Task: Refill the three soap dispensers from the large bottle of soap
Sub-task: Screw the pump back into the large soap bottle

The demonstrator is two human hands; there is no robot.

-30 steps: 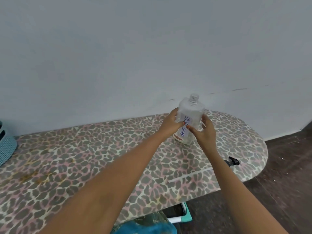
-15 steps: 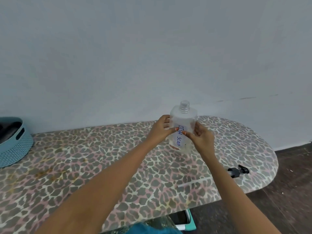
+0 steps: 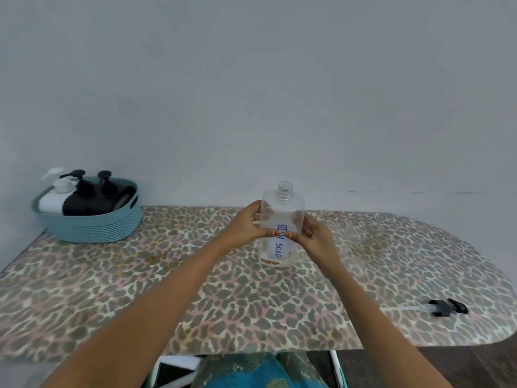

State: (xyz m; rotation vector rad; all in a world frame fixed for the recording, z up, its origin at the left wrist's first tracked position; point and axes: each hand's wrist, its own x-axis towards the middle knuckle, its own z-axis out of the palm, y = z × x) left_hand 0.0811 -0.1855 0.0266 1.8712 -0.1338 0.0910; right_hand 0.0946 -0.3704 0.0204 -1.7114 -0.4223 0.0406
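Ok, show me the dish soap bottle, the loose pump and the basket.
dish soap bottle (image 3: 283,210), head view, clear upper body.
loose pump (image 3: 443,308), head view, black collar.
basket (image 3: 92,228), head view, teal front wall.

Soft, even, rather dim light fills the view; its source cannot be told. Shadows are faint: a weak one under the basket (image 3: 92,225) and another at the foot of the clear bottle (image 3: 282,208), which carries only dull highlights. Wide-angle distortion bows the edges of the table (image 3: 391,261). Detail is slightly soft throughout, smeared on the wall (image 3: 251,79).
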